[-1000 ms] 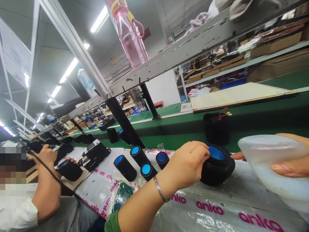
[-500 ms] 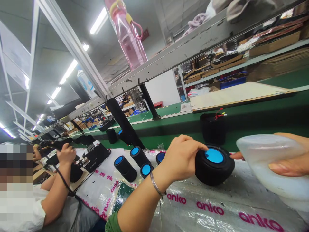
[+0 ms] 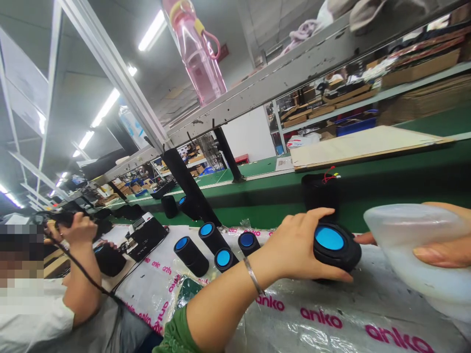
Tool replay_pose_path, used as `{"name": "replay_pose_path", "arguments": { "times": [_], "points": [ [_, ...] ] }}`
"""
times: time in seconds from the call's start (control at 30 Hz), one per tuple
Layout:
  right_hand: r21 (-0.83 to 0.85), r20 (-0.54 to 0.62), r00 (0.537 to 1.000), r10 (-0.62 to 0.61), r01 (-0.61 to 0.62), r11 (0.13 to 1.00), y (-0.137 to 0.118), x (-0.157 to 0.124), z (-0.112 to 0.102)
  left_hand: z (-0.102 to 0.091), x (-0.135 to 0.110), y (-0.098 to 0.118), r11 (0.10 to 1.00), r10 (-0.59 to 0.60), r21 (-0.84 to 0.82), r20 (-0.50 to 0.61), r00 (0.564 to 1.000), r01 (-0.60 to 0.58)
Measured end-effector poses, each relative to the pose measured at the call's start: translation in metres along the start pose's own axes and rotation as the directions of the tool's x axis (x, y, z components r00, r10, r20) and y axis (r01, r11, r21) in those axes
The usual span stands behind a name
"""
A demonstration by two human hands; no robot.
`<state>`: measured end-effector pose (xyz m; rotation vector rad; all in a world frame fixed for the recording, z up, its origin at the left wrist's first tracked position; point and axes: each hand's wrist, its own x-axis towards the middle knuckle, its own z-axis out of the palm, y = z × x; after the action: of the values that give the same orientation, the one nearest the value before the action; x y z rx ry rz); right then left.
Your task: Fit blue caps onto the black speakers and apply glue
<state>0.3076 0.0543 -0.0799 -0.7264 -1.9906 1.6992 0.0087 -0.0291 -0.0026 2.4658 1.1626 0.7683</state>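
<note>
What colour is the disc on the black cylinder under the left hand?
Bright blue disc, seen in the head view.

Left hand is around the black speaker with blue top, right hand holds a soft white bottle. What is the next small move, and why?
Probably tilt the white bottle in the right hand toward the blue top of the speaker. The left hand already steadies the speaker on the plastic sheet, and the bottle sits close beside it, not yet over it.
</note>
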Motion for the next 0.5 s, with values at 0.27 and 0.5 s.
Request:
{"name": "replay_pose_path", "arguments": {
  "times": [0.27,0.5],
  "points": [
    [0.045,-0.415,0.91,-0.004,0.025,0.999,-0.007,0.001,0.002,-0.027,0.038,-0.047,0.915,-0.332,0.186,-0.161,0.93,0.359],
    [0.054,-0.579,0.815,-0.019,0.062,0.997,-0.011,0.002,0.01,-0.027,0.079,-0.112,0.868,-0.357,0.244,-0.3,0.884,0.433]
  ]
}}
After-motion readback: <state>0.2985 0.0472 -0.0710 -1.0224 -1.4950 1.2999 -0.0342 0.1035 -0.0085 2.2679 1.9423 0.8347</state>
